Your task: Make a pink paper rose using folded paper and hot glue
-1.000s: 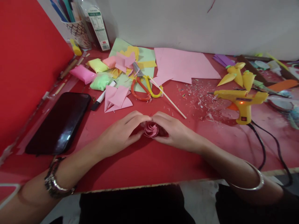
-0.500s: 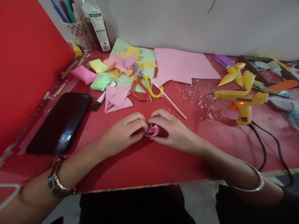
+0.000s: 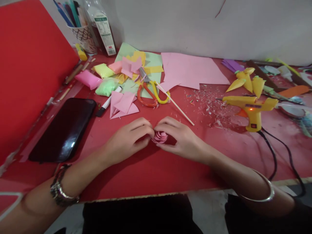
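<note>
A small coil of pink paper (image 3: 160, 137), with layered edges like a rolled paper flower, sits between my two hands just above the red table. My left hand (image 3: 135, 136) pinches its left edge with closed fingers. Curved round its right side, my right hand (image 3: 179, 138) grips it between thumb and fingers. Beyond the hands lie scissors (image 3: 156, 97) with one orange and one yellow handle loop, and a thin wooden stick (image 3: 177, 107) whose upper end rests over the yellow loop. Folded pink paper pieces (image 3: 123, 104) lie to the left of the scissors.
A glue gun (image 3: 252, 112) with a lit red light stands at right, its cable hanging over the table edge. At left lies a black phone (image 3: 64, 130). Pink sheets (image 3: 192, 70), yellow paper cones (image 3: 248, 81), clay packets (image 3: 106, 86), a bottle (image 3: 104, 32) and a pen cup (image 3: 84, 37) stand behind.
The pink paper coil has turned slightly between my fingers, so its layers face a little differently. Both hands keep nearly the same place. The view has shifted very slightly.
</note>
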Motion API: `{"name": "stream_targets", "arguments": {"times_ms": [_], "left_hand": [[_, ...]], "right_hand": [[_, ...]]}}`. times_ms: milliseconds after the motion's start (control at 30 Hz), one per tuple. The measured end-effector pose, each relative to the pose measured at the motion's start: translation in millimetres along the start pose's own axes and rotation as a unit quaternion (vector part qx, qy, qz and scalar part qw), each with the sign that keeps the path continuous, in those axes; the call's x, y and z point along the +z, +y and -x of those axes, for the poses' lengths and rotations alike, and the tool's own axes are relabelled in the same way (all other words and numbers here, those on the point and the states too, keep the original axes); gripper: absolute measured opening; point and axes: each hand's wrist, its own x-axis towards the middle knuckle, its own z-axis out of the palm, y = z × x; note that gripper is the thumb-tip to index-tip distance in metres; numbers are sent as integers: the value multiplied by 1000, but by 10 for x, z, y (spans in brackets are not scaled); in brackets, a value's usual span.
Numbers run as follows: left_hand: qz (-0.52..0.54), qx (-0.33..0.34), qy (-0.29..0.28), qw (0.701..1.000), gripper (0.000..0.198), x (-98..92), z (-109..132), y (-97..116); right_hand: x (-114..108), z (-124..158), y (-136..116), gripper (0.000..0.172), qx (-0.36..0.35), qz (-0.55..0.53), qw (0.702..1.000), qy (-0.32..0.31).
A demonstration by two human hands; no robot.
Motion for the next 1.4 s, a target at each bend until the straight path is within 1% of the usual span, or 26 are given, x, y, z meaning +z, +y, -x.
{"name": "stream_targets", "arguments": {"times_ms": [133,200,233,267,300,367,433,467,533,600,767,900,967,1133,1300,1367,1400], "left_hand": [[4,-12,25,1000,11,-28,19,9],[2,-8,38,999,11,-45,23,8],[0,-8,43,999,11,-51,24,7],[-2,-6,45,999,12,-55,24,6],[-4,-6,46,999,12,-58,23,6],[-10,-4,48,999,13,-57,22,6],[-16,-3,52,998,13,-53,23,9],[-18,-3,54,998,13,-51,24,10],[-21,-5,56,998,12,-48,28,12],[-21,-5,55,998,12,-46,31,13],[-22,0,50,998,13,-41,33,9],[-23,8,43,999,13,-45,33,8],[-21,9,35,999,14,-50,32,10],[-12,1,28,1000,14,-57,26,15],[-12,0,26,1000,15,-56,38,10],[-2,-13,31,999,12,-51,46,13],[12,-29,39,999,10,-49,49,16]], "right_hand": [[-31,-9,-20,17,11,-27,999,13],[-42,-16,-31,19,42,-93,994,28],[-46,-19,-32,20,69,-151,985,33],[-51,-21,-29,21,99,-224,969,37],[-56,-22,-21,21,128,-303,943,43],[-71,-22,9,23,171,-440,879,66],[-94,-20,47,25,195,-522,824,100],[-106,-19,63,27,204,-547,804,116],[-130,-19,84,29,216,-578,776,131],[-146,-22,81,31,222,-593,763,131],[-160,-29,23,35,216,-605,759,106],[-140,-20,3,29,160,-631,757,57],[-120,-16,4,26,143,-630,762,35],[-88,-13,17,27,145,-590,794,18],[-83,-10,38,31,162,-552,818,-2],[-70,-15,34,30,158,-516,842,-6],[-58,-20,25,28,155,-477,865,0]]}}
